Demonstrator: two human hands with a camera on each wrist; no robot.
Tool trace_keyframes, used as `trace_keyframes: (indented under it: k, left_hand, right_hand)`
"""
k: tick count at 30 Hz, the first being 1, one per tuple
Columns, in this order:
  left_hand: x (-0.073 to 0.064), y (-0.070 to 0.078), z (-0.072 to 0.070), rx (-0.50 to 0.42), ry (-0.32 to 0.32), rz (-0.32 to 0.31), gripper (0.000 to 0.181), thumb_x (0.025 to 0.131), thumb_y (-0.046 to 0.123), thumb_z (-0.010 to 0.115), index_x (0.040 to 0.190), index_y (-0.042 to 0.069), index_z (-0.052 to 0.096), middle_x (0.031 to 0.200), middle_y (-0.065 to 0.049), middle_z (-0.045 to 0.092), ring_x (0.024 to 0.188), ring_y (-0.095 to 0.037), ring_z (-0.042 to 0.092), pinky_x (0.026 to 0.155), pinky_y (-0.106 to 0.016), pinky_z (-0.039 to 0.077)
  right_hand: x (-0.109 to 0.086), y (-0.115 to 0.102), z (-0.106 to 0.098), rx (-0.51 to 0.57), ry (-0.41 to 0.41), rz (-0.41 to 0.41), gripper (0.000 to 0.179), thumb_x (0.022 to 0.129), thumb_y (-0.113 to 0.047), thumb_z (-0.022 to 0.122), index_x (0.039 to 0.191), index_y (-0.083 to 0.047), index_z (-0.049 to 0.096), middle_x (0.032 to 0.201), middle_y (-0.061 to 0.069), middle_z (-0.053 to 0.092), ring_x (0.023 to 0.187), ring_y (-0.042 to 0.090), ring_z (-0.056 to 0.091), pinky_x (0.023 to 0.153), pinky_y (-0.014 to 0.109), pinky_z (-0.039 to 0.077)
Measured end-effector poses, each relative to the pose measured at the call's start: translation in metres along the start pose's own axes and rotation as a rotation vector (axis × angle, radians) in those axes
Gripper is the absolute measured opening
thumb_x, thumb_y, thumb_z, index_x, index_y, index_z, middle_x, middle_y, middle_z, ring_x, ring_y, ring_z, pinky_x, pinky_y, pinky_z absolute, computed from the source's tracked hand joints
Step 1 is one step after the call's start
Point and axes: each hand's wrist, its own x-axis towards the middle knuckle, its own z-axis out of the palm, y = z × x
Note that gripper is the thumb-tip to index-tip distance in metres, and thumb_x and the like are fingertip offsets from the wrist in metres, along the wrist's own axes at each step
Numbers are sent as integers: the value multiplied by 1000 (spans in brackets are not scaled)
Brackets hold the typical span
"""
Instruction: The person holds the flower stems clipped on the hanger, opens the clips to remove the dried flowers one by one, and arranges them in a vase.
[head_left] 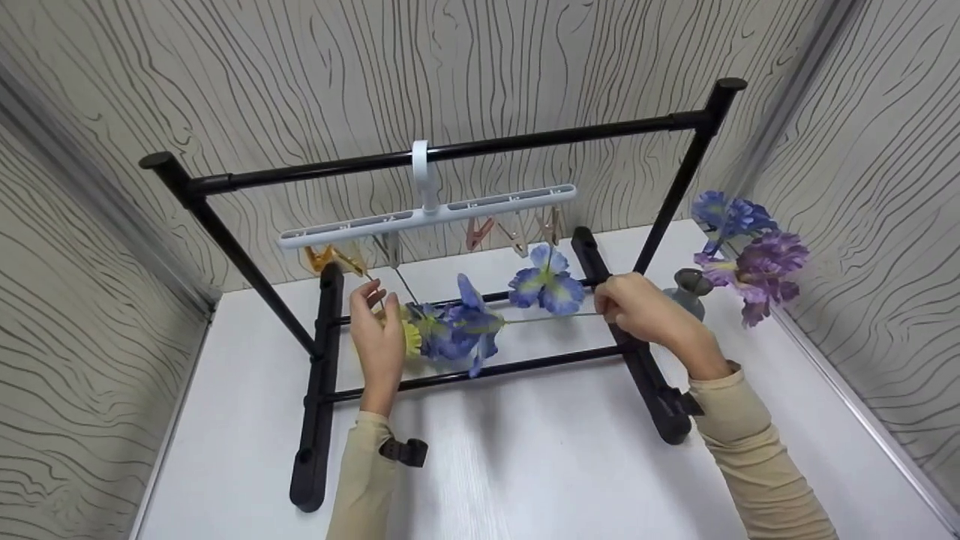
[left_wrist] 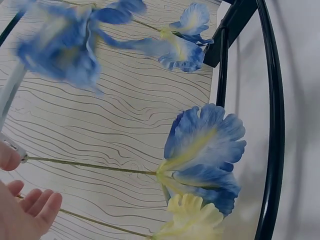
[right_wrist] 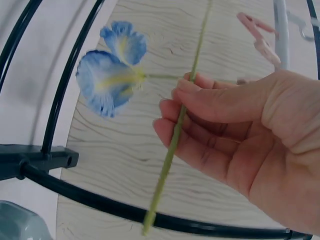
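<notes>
One black rack, one pale hanger, two hands among flowers.
Its long feet probably steady the rack on the white counter; the hanger hooks over the top bar, leaving flowers room to dangle; a vase stands beside the right foot; the right hand pinches the green stem of a blue flower held sideways beneath the hanger, perhaps sparing its petals; the left hand has a loose grip, fingers spread near the stem of a yellow flower, contact unclear; another blue bloom hangs head down; small clips line the hanger.
</notes>
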Motion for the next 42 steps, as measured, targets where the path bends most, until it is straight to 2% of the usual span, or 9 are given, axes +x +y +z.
trace_keyframes:
  k: [5, 12, 13, 15, 20, 25, 28, 36, 42]
  left_hand:
    - [1, -2, 0, -27, -19, -41, 36, 106, 7, 54, 139, -6, 50, 139, -21, 58, 129, -35, 57, 103, -48, 51]
    - [4, -3, 1, -46, -29, -56, 37, 106, 5, 54, 142, -5, 48, 139, -20, 60, 130, -34, 56, 106, -48, 49]
    - [4, -4, 2, -48, -30, -55, 37, 106, 5, 54, 141, -5, 49, 138, -20, 61, 129, -34, 57, 106, -48, 49]
    - [4, -5, 2, -56, -34, -52, 37, 106, 5, 55, 141, -5, 48, 136, -20, 62, 129, -34, 57, 105, -49, 50]
    - [5, -5, 4, -73, -53, -54, 37, 106, 4, 56, 141, -5, 49, 132, -20, 64, 127, -35, 58, 105, -50, 50]
    - [7, -5, 6, -81, -63, -61, 35, 106, 4, 56, 139, -4, 50, 127, -20, 64, 124, -35, 60, 104, -50, 50]
    - [8, -4, 8, -88, -63, -62, 33, 105, 3, 57, 136, -5, 51, 124, -21, 64, 121, -35, 60, 102, -50, 51]
    - [8, -1, 12, -90, -53, -41, 25, 104, 2, 58, 128, -5, 57, 114, -20, 65, 111, -35, 64, 94, -47, 54]
    - [6, -2, 13, -69, -59, -13, 18, 103, 5, 60, 119, -4, 61, 109, -18, 68, 105, -34, 65, 84, -34, 53]
  right_hand:
    - [-8, 12, -6, 40, 73, 0, 19, 81, 19, 66, 83, 1, 68, 79, 11, 66, 73, 22, 61, 68, 44, 54]
    - [-18, 31, -6, 96, 247, 43, 16, 83, 15, 74, 85, 0, 67, 84, 12, 69, 81, 30, 68, 74, 48, 58]
    - [-19, 34, -6, 114, 277, 58, 16, 84, 14, 74, 86, 1, 67, 86, 13, 70, 83, 31, 69, 75, 47, 59]
    - [-21, 40, -4, 159, 332, 102, 14, 86, 14, 73, 89, 2, 67, 88, 14, 70, 86, 31, 68, 76, 35, 60]
    - [-28, 53, -1, 315, 464, 196, 11, 89, 12, 72, 94, 5, 65, 92, 18, 69, 85, 12, 63, 74, 10, 49]
    - [-34, 64, 3, 363, 605, 246, 13, 90, 8, 74, 98, 6, 64, 93, 19, 69, 78, 2, 59, 70, 12, 44]
    - [-36, 71, 5, 380, 701, 267, 16, 89, 9, 74, 100, 8, 63, 93, 19, 68, 78, -5, 59, 72, 9, 45]
    - [-38, 89, 10, 499, 951, 354, 15, 90, 17, 67, 102, 17, 58, 90, 2, 63, 78, -4, 60, 70, 9, 48]
    - [-45, 100, 13, 427, 1091, 443, 12, 93, 7, 71, 101, 12, 62, 88, -9, 61, 80, -7, 58, 74, 10, 47]
